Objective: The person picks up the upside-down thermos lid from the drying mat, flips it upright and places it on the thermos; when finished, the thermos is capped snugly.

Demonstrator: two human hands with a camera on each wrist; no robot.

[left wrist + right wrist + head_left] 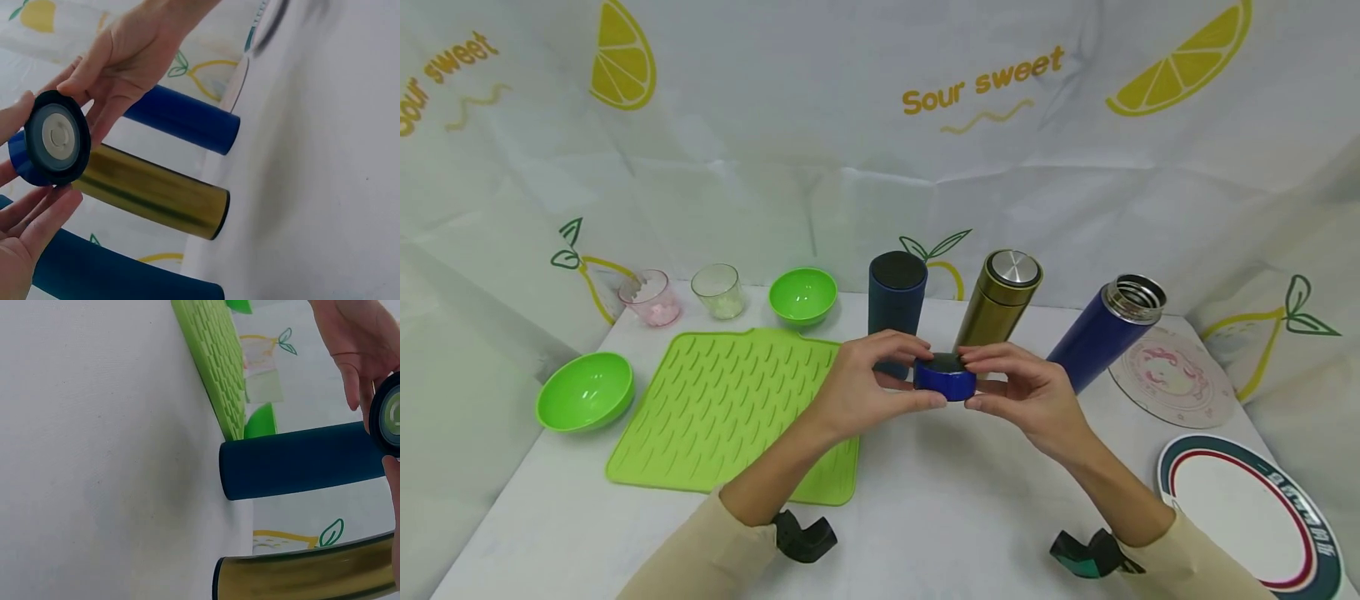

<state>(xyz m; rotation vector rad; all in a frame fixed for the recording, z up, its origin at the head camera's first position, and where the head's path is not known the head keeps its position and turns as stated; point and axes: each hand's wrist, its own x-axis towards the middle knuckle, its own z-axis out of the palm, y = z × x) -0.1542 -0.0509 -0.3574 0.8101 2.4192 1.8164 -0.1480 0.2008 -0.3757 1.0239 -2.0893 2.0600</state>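
Note:
A blue bottle lid [945, 383] with a dark top is held up over the table between both hands. My left hand [865, 383] pinches its left side with thumb and fingers, and my right hand [1033, 392] pinches its right side. In the left wrist view the lid's underside [59, 135] shows a dark rim around a pale round centre. An uncovered blue vacuum flask [1101, 337], its steel mouth exposed, stands behind my right hand. Beyond the lid stand a gold flask [996, 308] with a steel-topped lid and a dark blue flask [897, 300] with a dark top.
Left of the hands lies a green drying mat [722, 408]. Around it are a green bowl [585, 392], another green bowl [802, 296], a pink glass [651, 300] and a clear glass [717, 292]. A pink-patterned round board [1172, 375] and a dark-rimmed plate [1240, 508] lie at right.

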